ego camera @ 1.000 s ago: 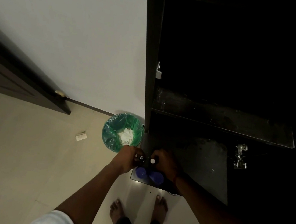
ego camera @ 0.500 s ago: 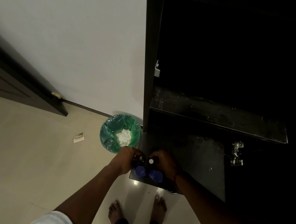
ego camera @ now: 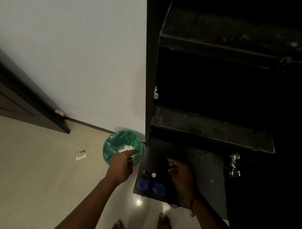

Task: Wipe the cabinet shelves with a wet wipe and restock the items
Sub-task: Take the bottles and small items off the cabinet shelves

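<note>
- Bin (ego camera: 111, 147), round and lined with thin green plastic, stands on the floor against the cabinet (ego camera: 146, 76) side wall, with crumpled white wipes (ego camera: 124, 147) inside.
- A paper scrap (ego camera: 81, 155) lies on the pale tiles to the left, with a dark door (ego camera: 18, 96) beyond it.
- Blue-capped bottles (ego camera: 143, 184) – two, side by side – stand upright at the front left corner of the bottom shelf (ego camera: 207, 176), long axes pointing up at the camera. A black-capped bottle (ego camera: 144, 173) and a white-capped bottle (ego camera: 153, 175) stand just behind.
- The middle shelf (ego camera: 210, 128) is a flat dark board with pale smears and specks.
- The left hand (ego camera: 121, 165) hovers over the bin's near rim, grip spread, forefinger straight, holding nothing.
- The right hand (ego camera: 181, 175) hangs just right of the bottles, apart from them – fingers loosely curled, grip empty.
</note>
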### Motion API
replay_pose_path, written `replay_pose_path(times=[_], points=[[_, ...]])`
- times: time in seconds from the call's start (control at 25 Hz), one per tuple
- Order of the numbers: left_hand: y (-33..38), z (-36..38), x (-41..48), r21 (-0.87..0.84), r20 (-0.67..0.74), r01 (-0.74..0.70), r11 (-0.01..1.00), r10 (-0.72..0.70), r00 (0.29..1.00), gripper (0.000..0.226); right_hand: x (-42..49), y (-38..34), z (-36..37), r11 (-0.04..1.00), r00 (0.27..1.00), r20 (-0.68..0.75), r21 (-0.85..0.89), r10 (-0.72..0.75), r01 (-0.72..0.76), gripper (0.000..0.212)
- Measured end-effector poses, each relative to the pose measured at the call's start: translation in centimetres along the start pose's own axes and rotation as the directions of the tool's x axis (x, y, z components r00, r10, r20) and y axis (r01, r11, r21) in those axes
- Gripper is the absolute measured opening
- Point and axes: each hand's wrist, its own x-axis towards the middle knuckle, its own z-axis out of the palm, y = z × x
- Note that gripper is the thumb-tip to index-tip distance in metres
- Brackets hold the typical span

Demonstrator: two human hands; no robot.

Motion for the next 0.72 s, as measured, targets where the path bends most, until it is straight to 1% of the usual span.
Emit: replay_pose_path(times=[0.08,0.16,0.28,0.32,0.4,0.48,0.56,0.64,0.72], points=[[2.2,-1.8,-0.4,-0.046,-0.102,-0.027,0.999,0.022,0.995,0.048,-1.6,-1.4,-1.4,0.997,0.987,-0.150,0.028,-0.061,0.066,0.039],[4.7,-3.5,-1.3,-0.109,-0.189,-0.058,0.992,0.037,0.981,0.043,-3.4,-2.8,-2.9,0.990,0.954,-0.271,0.031,-0.125,0.139,0.036],[7.9,-4.7,-3.3,-0.194,-0.295,-0.113,0.974,0.052,0.954,0.039,-5.6,-5.2,-5.1,0.972,0.902,-0.389,0.059,-0.188,0.229,0.036],[9.1,-4.9,-4.0,-0.207,-0.320,-0.145,0.968,0.073,0.945,0.037,-6.5,-6.4,-6.0,0.962,0.873,-0.442,0.067,-0.209,0.264,0.035],[11.5,-5.3,-5.4,-0.240,-0.345,-0.186,0.953,0.095,0.934,0.033,-8.1,-8.8,-8.1,0.945,0.810,-0.542,0.083,-0.223,0.316,0.033],[14.2,-6.0,-6.3,-0.296,-0.355,-0.234,0.926,0.120,0.927,0.035,-9.5,-11.0,-10.1,0.927,0.740,-0.628,0.076,-0.241,0.367,0.031],[17.1,-7.1,-7.2,-0.350,-0.361,-0.294,0.890,0.161,0.919,0.040,-11.1,-13.1,-12.2,0.910,0.683,-0.680,0.056,-0.267,0.412,0.032],[19.5,-8.3,-7.7,-0.392,-0.374,-0.342,0.854,0.192,0.908,0.046,-12.4,-14.7,-14.0,0.893,0.647,-0.708,0.052,-0.282,0.447,0.035],[22.2,-9.9,-8.1,-0.406,-0.395,-0.409,0.817,0.247,0.885,0.048,-13.9,-16.3,-16.0,0.879,0.583,-0.749,0.002,-0.315,0.477,0.033]])
